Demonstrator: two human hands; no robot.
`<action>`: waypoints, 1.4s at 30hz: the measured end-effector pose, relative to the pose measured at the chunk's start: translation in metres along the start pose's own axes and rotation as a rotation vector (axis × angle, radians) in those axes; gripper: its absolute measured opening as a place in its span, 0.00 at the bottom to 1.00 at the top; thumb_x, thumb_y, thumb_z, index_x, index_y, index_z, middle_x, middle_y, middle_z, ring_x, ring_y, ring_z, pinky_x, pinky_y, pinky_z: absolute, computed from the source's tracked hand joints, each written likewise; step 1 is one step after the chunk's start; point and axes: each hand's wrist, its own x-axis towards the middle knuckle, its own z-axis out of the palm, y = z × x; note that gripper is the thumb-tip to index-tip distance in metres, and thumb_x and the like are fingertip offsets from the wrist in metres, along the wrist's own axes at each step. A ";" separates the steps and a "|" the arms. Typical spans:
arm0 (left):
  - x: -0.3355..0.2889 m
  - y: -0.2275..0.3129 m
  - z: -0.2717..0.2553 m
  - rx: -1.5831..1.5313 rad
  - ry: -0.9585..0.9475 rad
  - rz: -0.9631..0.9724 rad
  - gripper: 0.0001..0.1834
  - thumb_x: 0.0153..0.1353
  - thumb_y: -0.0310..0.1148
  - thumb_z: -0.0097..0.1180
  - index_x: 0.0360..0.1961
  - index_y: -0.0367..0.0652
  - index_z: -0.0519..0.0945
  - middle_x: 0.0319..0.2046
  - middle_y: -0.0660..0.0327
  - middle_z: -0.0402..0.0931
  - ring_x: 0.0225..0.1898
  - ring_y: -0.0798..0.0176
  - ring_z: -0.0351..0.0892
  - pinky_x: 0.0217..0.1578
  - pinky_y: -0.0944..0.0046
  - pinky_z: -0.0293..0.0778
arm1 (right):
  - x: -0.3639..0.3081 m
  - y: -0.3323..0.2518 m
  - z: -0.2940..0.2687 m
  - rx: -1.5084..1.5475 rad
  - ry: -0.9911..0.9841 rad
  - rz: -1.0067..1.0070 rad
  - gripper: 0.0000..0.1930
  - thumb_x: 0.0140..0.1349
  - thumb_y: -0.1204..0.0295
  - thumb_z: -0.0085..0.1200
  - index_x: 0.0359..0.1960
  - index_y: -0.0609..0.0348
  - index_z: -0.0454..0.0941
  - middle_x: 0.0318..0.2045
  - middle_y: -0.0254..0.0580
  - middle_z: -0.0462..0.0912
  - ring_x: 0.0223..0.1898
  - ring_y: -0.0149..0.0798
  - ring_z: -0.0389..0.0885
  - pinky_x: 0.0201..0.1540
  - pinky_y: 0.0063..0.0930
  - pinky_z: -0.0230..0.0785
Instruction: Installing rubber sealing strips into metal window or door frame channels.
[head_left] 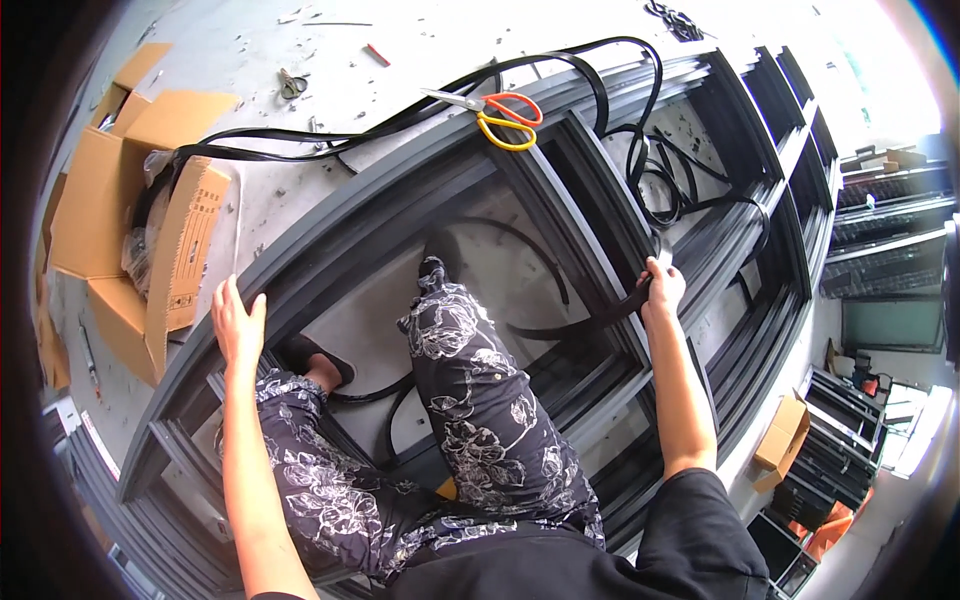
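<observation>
Large dark grey window frames (300, 240) lie stacked flat around my legs. My left hand (238, 325) rests on the outer rail at the left, its fingers stretched out and holding nothing. On the right, over a crossbar, my right hand (663, 289) is closed on a flat black rubber strip (590, 325), whose loose end hangs into the opening by my knee. Scissors (484, 105) with one orange and one yellow handle lie on the far rail. Long black strips (390, 128) run across the frames from a cardboard box and coil at the upper right.
The open cardboard box (90, 225) stands at the left beside the frames. Dark scissors (292, 84), a red stick-like thing (378, 55) and scraps lie on the far floor. At the right are another small carton (782, 440) and stacked frames (890, 260).
</observation>
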 end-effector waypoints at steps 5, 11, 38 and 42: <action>-0.023 0.084 -0.047 -0.808 -0.175 -0.213 0.25 0.65 0.32 0.64 0.62 0.40 0.74 0.54 0.52 0.78 0.55 0.57 0.80 0.57 0.58 0.76 | -0.120 -0.088 0.030 0.072 -0.272 -0.488 0.14 0.67 0.76 0.60 0.51 0.64 0.70 0.26 0.32 0.74 0.19 0.24 0.70 0.22 0.19 0.62; -0.030 0.182 -0.109 -1.147 -0.377 -0.014 0.23 0.65 0.29 0.64 0.60 0.38 0.75 0.50 0.54 0.81 0.53 0.62 0.81 0.56 0.61 0.76 | -0.192 -0.143 0.049 -0.047 -0.275 -0.826 0.17 0.66 0.77 0.61 0.53 0.66 0.70 0.31 0.34 0.76 0.20 0.21 0.68 0.22 0.15 0.59; -0.128 -0.003 -0.230 -1.140 1.083 -0.416 0.37 0.69 0.31 0.58 0.72 0.32 0.52 0.39 0.55 0.77 0.38 0.65 0.74 0.44 0.62 0.72 | -0.351 -0.039 0.266 -0.408 -1.541 -1.076 0.18 0.61 0.78 0.60 0.54 0.60 0.80 0.29 0.37 0.78 0.29 0.34 0.75 0.35 0.28 0.70; -0.148 -0.019 -0.226 -1.381 0.941 -0.688 0.13 0.73 0.41 0.55 0.49 0.44 0.73 0.45 0.63 0.78 0.45 0.69 0.76 0.49 0.65 0.73 | -0.360 -0.008 0.266 -0.967 -1.916 -0.240 0.19 0.72 0.54 0.55 0.43 0.58 0.85 0.15 0.29 0.73 0.18 0.26 0.71 0.22 0.26 0.65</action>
